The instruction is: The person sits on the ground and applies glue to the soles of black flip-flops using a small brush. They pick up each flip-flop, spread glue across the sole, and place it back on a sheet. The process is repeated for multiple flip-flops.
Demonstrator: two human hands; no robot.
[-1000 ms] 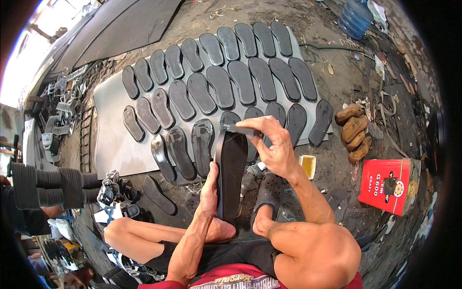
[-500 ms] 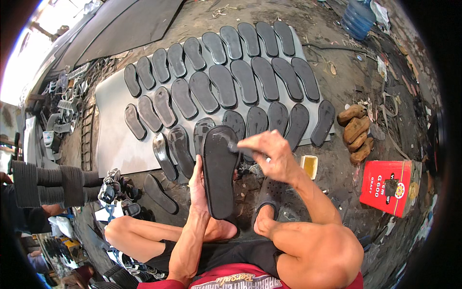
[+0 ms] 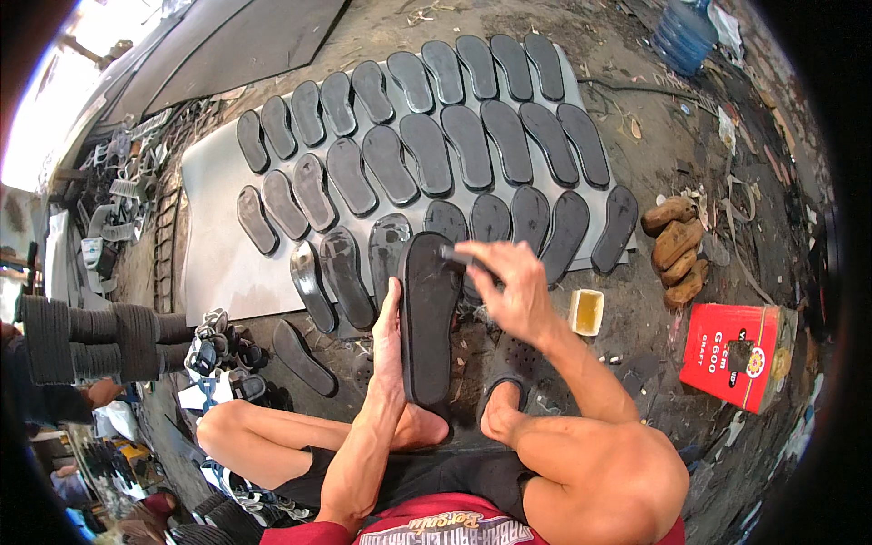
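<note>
A black shoe sole (image 3: 429, 318) stands upright in front of me, toe end up. My left hand (image 3: 388, 350) grips it along its left edge. In my right hand (image 3: 516, 295) is a small dark brush (image 3: 461, 258), pinched between the fingers, its greyish tip against the upper right of the sole's face. Beyond, several more black soles (image 3: 422, 156) lie in rows on a grey sheet (image 3: 222, 282); some look wet and shiny. One loose sole (image 3: 304, 357) rests on the ground left of my left hand.
Right of my right hand sits a small white tub (image 3: 597, 313) of amber liquid. Farther right are wooden shoe lasts (image 3: 677, 252) and a red box (image 3: 731, 354). A blue water jug (image 3: 681, 36) stands far right. Stacked dark soles (image 3: 95, 341) and sandals (image 3: 211, 350) are at left.
The held sole has shifted slightly right and up with my left hand. The brush tip has moved slightly right and up, still on the upper part of the sole.
</note>
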